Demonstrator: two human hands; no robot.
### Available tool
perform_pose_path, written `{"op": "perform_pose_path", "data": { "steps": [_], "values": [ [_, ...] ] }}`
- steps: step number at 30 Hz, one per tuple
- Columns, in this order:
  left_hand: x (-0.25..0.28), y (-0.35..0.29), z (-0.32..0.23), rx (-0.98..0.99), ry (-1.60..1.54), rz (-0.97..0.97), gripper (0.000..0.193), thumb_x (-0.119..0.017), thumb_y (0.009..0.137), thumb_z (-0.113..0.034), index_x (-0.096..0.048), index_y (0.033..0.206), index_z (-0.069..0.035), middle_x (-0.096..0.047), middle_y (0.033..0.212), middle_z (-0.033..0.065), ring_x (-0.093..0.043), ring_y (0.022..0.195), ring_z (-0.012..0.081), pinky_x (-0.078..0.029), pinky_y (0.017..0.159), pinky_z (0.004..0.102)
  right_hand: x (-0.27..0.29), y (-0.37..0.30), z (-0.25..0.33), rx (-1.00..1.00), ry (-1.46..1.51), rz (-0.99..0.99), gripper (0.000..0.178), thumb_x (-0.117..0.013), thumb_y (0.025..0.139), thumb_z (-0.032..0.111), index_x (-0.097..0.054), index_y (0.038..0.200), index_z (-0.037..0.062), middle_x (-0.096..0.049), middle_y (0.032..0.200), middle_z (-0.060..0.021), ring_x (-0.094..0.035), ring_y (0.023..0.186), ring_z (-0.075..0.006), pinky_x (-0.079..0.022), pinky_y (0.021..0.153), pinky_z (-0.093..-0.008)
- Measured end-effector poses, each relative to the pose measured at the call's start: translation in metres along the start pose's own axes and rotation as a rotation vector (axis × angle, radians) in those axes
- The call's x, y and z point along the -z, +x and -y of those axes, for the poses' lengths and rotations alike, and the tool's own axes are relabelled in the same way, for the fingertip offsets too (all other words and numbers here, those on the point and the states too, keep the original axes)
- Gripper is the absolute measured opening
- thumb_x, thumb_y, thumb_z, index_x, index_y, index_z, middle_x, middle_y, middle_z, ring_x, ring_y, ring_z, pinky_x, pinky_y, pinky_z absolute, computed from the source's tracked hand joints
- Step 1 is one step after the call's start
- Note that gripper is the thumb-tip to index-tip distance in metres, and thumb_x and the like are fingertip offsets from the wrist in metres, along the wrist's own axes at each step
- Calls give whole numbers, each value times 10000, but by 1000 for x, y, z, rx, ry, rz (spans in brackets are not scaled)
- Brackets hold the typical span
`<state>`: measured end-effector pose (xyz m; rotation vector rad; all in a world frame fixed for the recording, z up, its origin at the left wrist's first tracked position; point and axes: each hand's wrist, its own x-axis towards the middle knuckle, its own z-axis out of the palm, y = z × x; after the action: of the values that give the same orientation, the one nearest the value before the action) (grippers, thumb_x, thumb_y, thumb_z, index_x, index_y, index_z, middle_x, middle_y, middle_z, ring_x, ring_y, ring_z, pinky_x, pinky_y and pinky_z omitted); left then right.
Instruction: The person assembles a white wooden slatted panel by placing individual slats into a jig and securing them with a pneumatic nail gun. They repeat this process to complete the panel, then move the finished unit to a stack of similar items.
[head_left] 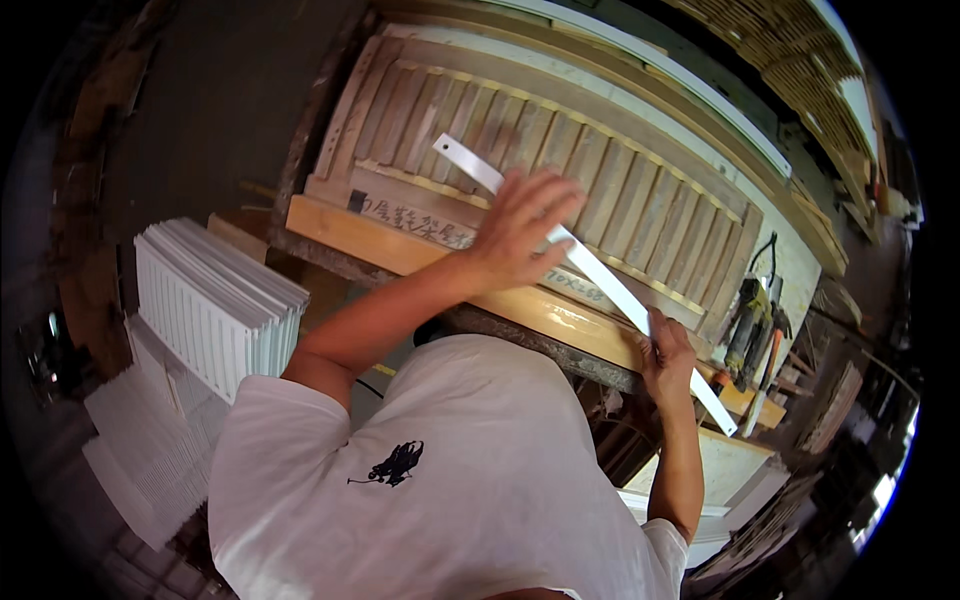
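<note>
Right hand: the near right part of the white strip is gripped by the right hand (668, 355), fingers closed around it, apparently so that its angle can be controlled.
Left hand: spread open and blurred, the left hand (525, 230) is placed over the strip's middle, apart from the right; whether it is touched cannot be told.
White strip (610, 285): flat, holed at the ends; slanted from far left to near right across the slatted frame.
Slatted frame (545, 140): wooden, handwritten on its near rail; laid before the body, presumably for easy reach.
Yellowish rail (370, 240): set along the frame's near side, possibly as an edge stop.
Hand tools (742, 330): grouped at right, likely to be kept handy.
White panels (220, 305): stacked at left, apparently to save space.
</note>
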<state>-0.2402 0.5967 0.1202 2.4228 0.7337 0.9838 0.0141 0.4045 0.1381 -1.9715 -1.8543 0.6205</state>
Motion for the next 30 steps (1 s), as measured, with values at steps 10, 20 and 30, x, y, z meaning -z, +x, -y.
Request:
{"op": "perform_pose_path", "data": {
  "steps": [10,20,30],
  "values": [
    [-10,-87,52,390,161,275,203,-636,856,-297,-706,924,-119,-574,1020,83,-508,1061,278,-380,906,438,-114,97,24,395,-137,112,399,-662,782,146,-588,1163,55,-544,1160,-145,-495,1118,-332,-436,889,-441],
    [-16,-90,73,275,14,347,307,-726,765,-311,-694,990,-103,-601,1041,76,-504,1071,282,-342,941,423,-84,94,14,242,-140,148,325,-642,831,269,-598,1067,50,-591,1026,-138,-565,1005,-330,-464,838,-441],
    [-12,-88,72,313,87,328,288,-728,787,-198,-705,1060,-106,-585,1025,80,-515,1007,275,-363,894,402,-113,81,12,84,-59,-39,176,-629,827,220,-655,950,97,-546,1094,-126,-515,1037,-322,-417,894,-431]
  ]
}}
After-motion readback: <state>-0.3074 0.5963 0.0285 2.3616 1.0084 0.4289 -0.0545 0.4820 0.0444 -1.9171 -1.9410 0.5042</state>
